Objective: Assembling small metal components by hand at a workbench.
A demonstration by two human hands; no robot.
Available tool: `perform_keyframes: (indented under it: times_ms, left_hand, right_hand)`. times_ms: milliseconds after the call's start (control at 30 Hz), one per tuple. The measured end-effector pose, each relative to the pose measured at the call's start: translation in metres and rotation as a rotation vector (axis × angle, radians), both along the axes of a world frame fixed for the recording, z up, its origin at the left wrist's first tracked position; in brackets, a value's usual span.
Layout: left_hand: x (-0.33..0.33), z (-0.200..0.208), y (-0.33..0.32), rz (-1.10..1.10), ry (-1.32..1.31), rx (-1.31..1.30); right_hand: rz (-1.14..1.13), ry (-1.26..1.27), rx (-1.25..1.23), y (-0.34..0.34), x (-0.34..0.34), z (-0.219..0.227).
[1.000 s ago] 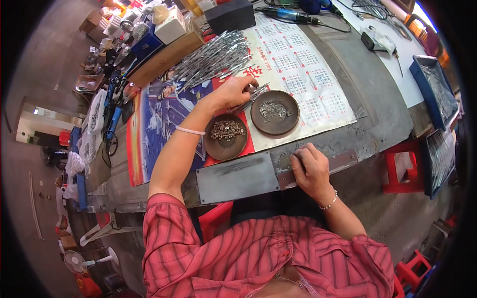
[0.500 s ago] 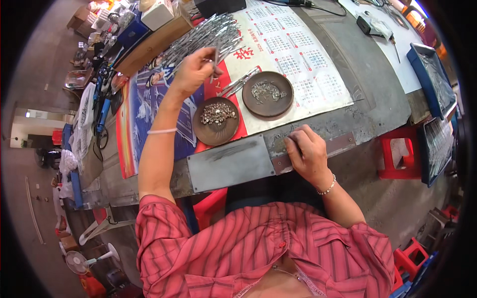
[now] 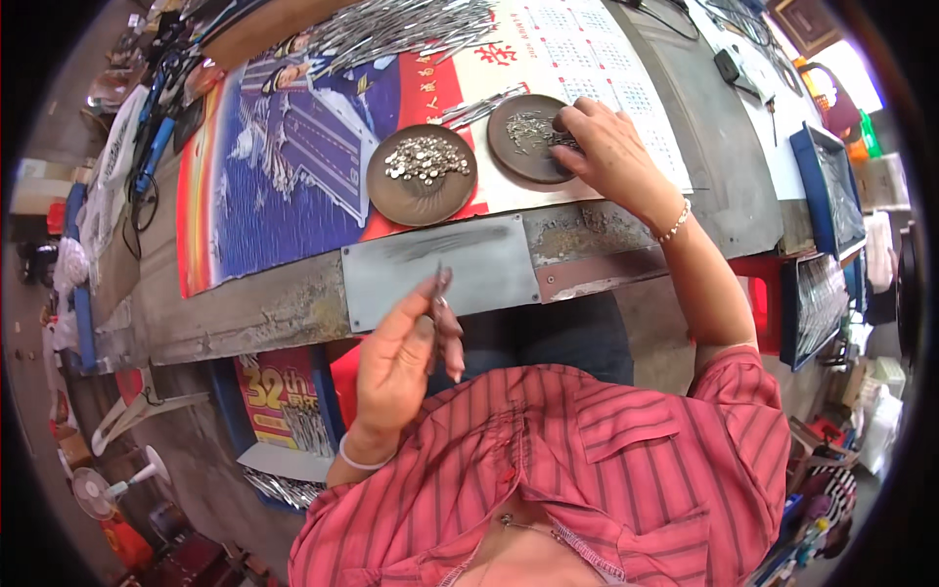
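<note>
Low over the front edge of the bench, my left hand (image 3: pixel 396 367) pinches a slim metal rod (image 3: pixel 441 278) between thumb and fingers; most of the rod is hidden. A pale metal plate (image 3: pixel 469 279) lies just beyond it on the edge. My right hand (image 3: pixel 616 161) reaches into the right brown dish (image 3: pixel 498 149), fingertips drawn together among small silvery pin-like pieces (image 3: pixel 529 131). What those fingertips hold, if anything, is hidden. To the left, a second brown dish (image 3: pixel 421 208) holds small round shiny metal pieces (image 3: pixel 427 159).
A heap of slim metal rods (image 3: pixel 401 37) covers the far part of a printed poster (image 3: pixel 284 215). Several more rods (image 3: pixel 479 106) lie between heap and dishes. Blue trays (image 3: pixel 827 196) stand at the right; an open blue box (image 3: pixel 284 411) sits below the bench's front edge.
My left hand has come from the rod heap back to the front edge with a rod. My right hand has left the bench edge and reached into the right dish. The view has shifted.
</note>
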State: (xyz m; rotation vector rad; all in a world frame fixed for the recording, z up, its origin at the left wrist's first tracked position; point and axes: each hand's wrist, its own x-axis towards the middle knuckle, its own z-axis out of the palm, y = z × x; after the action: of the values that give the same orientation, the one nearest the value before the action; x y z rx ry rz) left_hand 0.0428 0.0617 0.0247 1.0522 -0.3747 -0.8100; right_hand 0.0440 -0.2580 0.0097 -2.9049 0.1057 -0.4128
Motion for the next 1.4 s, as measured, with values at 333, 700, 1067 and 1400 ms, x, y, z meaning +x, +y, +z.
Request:
perform_keyframes:
  times_ms: [333, 700, 1067, 1400]
  left_hand:
    - [-0.014, -0.009, 0.014, -0.026, 0.002, 0.033]
    - [-0.012, -0.012, -0.004, 0.024, -0.009, 0.063]
    - [-0.020, -0.038, -0.007, 0.050, -0.557, 0.282]
    - [-0.020, -0.028, 0.006, 0.059, -1.333, 0.142]
  right_hand:
    - [0.117, 0.121, -0.027, -0.012, 0.022, -0.004]
    - [0.088, 0.119, 0.918, -0.034, 0.034, -0.015]
    - [0.000, 0.162, 0.948, -0.003, -0.005, 0.005]
    - [0.551, 0.603, 1.739, 0.117, -0.080, 0.012]
